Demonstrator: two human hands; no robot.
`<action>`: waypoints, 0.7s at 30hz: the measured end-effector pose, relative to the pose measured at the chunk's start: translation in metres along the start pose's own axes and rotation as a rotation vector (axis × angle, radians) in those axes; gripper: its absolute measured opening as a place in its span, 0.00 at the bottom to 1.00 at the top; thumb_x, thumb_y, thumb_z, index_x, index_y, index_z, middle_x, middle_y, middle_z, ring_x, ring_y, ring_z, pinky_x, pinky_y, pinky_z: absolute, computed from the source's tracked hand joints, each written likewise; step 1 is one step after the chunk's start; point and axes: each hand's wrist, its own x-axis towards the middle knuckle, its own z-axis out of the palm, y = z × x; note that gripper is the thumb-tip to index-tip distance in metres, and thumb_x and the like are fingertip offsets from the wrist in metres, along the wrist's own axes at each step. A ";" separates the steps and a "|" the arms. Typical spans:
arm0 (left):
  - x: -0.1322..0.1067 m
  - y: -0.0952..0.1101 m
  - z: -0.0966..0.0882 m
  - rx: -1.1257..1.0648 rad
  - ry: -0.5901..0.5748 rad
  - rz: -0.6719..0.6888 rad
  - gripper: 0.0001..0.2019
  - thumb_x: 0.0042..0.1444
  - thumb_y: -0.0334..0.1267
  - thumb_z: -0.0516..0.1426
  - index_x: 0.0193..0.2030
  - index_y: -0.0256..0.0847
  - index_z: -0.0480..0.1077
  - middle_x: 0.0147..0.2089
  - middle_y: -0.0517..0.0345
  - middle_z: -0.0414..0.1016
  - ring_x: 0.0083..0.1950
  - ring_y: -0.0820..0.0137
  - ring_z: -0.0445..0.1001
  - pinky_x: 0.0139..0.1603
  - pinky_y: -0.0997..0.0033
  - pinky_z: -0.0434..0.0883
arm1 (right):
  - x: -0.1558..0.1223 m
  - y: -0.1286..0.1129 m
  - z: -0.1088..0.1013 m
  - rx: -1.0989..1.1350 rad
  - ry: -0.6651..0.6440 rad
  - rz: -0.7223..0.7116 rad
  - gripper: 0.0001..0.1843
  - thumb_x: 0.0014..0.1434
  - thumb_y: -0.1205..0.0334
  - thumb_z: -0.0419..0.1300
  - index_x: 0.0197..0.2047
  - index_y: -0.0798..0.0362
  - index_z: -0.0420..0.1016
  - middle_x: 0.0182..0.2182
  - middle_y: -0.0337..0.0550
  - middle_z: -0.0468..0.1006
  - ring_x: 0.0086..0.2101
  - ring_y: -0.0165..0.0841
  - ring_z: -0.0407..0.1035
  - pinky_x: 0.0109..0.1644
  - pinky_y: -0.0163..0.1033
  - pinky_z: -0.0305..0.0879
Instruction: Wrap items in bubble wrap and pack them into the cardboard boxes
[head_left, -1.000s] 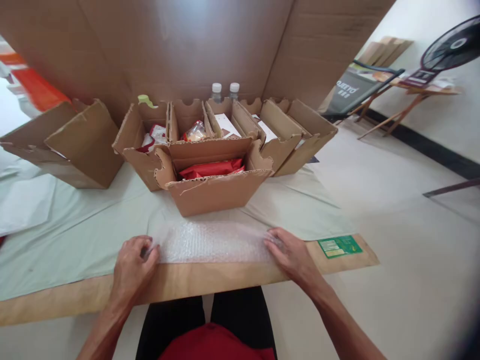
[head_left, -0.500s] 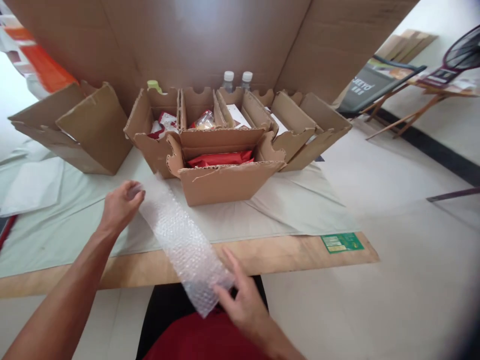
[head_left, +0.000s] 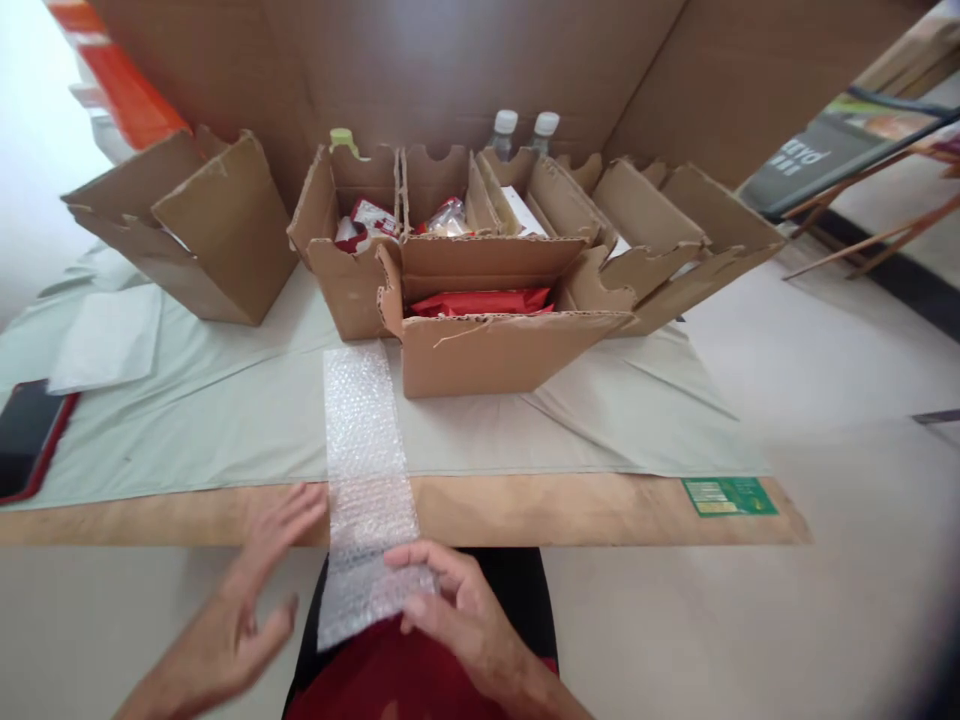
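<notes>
A long strip of bubble wrap (head_left: 367, 440) lies flat on the cloth, its near end hanging past the table edge over my lap. My right hand (head_left: 457, 610) pinches the right side of that near end between thumb and fingers. To the left of the strip, my left hand (head_left: 247, 600) is open, thumb apart from the stretched fingers, and slightly blurred; its fingertips are close beside the wrap. Beyond the strip's far end, to the right, stands an open cardboard box (head_left: 480, 355) with a red packet (head_left: 484, 301) inside.
Behind it stand several open cardboard boxes (head_left: 360, 290) holding packets, with two capped bottles (head_left: 504, 135) at the back. Another cardboard box (head_left: 217, 240) is at left. A phone (head_left: 34, 440) and white sheets (head_left: 109, 335) lie on the left. A tall cardboard panel (head_left: 465, 60) rises behind.
My left hand has let go of the far end of the bubble wrap and come back toward me. The strip now lies straighter on the table. My right hand still holds its near end.
</notes>
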 end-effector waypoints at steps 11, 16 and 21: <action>0.049 0.003 0.033 -0.066 0.335 -0.512 0.26 0.60 0.50 0.55 0.61 0.38 0.71 0.36 0.56 0.81 0.34 0.64 0.79 0.36 0.64 0.77 | 0.039 -0.010 0.000 -0.427 0.250 -0.487 0.38 0.68 0.60 0.58 0.76 0.45 0.47 0.44 0.45 0.81 0.39 0.36 0.77 0.44 0.45 0.75; 0.054 -0.003 0.044 -0.034 0.319 -0.510 0.28 0.61 0.49 0.54 0.65 0.38 0.67 0.37 0.57 0.80 0.34 0.65 0.78 0.41 0.62 0.76 | 0.046 0.000 -0.004 -1.261 0.254 -0.744 0.26 0.61 0.66 0.62 0.62 0.50 0.71 0.61 0.57 0.74 0.59 0.50 0.68 0.58 0.57 0.69; 0.041 -0.006 0.039 0.078 0.419 -0.310 0.25 0.64 0.45 0.56 0.66 0.41 0.65 0.49 0.49 0.77 0.44 0.62 0.78 0.47 0.60 0.77 | 0.060 0.004 -0.004 -1.447 0.247 -0.757 0.11 0.65 0.70 0.59 0.48 0.50 0.77 0.62 0.54 0.74 0.63 0.47 0.64 0.58 0.54 0.66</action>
